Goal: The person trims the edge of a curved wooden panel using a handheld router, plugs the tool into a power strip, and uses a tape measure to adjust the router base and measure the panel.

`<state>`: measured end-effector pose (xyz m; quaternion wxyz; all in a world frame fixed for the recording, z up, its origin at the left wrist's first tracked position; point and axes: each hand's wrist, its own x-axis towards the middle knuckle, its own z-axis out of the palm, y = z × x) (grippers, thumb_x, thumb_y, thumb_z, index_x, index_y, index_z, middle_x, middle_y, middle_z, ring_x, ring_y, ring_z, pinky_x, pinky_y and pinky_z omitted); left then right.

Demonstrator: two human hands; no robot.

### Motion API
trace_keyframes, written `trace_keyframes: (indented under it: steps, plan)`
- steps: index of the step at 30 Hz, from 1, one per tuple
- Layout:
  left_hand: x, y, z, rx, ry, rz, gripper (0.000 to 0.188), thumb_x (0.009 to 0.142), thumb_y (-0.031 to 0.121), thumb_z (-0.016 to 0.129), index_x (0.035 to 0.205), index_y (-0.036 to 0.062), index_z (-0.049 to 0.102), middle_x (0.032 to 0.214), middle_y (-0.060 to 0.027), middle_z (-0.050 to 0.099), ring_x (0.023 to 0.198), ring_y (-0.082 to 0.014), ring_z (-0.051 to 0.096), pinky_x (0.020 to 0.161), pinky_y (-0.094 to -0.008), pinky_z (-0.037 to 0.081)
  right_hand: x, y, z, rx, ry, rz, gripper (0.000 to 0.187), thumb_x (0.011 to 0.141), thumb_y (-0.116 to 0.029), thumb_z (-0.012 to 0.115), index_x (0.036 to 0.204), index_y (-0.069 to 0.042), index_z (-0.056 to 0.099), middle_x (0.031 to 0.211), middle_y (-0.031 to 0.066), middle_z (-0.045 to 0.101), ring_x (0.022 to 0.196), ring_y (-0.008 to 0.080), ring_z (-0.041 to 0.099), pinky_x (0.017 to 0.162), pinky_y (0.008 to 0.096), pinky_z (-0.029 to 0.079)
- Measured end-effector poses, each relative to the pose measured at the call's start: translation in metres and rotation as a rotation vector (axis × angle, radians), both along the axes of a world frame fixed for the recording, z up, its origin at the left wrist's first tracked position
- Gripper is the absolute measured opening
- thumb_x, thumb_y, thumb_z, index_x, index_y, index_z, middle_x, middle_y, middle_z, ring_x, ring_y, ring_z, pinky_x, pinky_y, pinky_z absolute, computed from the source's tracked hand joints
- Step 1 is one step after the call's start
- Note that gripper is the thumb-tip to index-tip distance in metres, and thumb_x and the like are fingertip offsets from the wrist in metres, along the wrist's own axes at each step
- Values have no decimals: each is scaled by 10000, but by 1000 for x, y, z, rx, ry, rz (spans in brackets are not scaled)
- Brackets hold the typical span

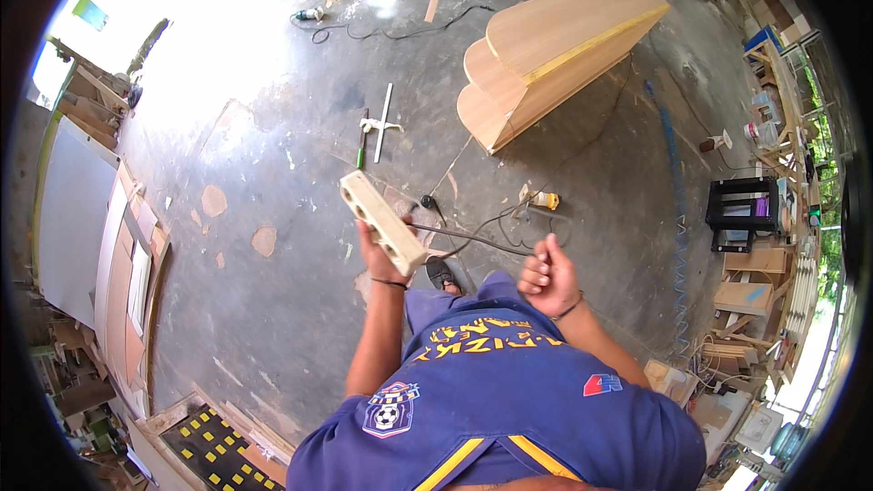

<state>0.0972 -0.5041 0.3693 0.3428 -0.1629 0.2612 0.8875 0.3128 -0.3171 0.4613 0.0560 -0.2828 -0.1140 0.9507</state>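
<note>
My left hand (378,260) is closed around a cream, block-shaped power strip (386,227) with round sockets along it, held tilted above the floor. From its far side a dark cable (473,237) runs across to my right hand (551,278), whose fingers are curled closed on it at waist height. Beyond the strip, a small round black piece (426,202) is on the floor among looping cords. A yellow-bodied corded power tool (544,200) lies just ahead of my right hand.
A large plywood piece with rounded ends (573,41) lies ahead on the concrete. Nearer are a metal ruler (385,123) and a green-handled tool (361,153). A corded tool (310,14) lies farther off. Boards (118,273) lean at left; a black rack (742,205) stands at right.
</note>
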Motion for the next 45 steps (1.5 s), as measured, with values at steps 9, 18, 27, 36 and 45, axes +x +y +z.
trace_keyframes:
  steps: [9, 18, 27, 36, 45]
  plan:
    - [-20, -41, 55, -221, 411, -137, 586, 922, 591, 371, 1198, 95, 513, 982, -155, 626, 736, -249, 641, 618, -361, 549, 208, 33, -102, 250, -674, -308, 252, 915, -394, 572, 831, -163, 517, 545, -67, 405, 465, 70, 393, 442, 254, 328]
    - [126, 2, 117, -198, 955, -1162, 484, 891, 414, 570, 1190, 38, 513, 1009, -69, 603, 805, -156, 602, 716, -289, 505, 178, -23, -91, 789, -631, -151, 429, 933, -344, 529, 1261, -70, 504, 1121, 125, 618, 937, 206, 616, 727, 335, 512]
    - [196, 20, 127, -176, 1201, -1390, 545, 900, 495, 536, 1113, -7, 534, 918, -97, 603, 886, -167, 572, 765, -299, 465, 109, 5, 9, 129, 163, -27, 435, 932, -379, 535, 1132, 5, 499, 892, 96, 639, 822, 232, 627, 823, 389, 507]
    - [207, 8, 117, -121, 1145, -1276, 585, 893, 505, 544, 1161, -13, 520, 990, -79, 586, 908, -139, 552, 772, -279, 457, 114, 48, 52, 185, 39, -219, 302, 927, -284, 566, 1040, -4, 551, 738, 2, 535, 642, 115, 510, 628, 281, 439]
    - [210, 23, 76, -575, 930, -487, 430, 994, 443, 392, 994, 30, 510, 902, -54, 537, 847, -116, 471, 785, -279, 417, 137, 7, 104, 916, 30, -122, 290, 930, -210, 504, 1153, -25, 511, 743, 26, 569, 571, 107, 456, 520, 261, 383]
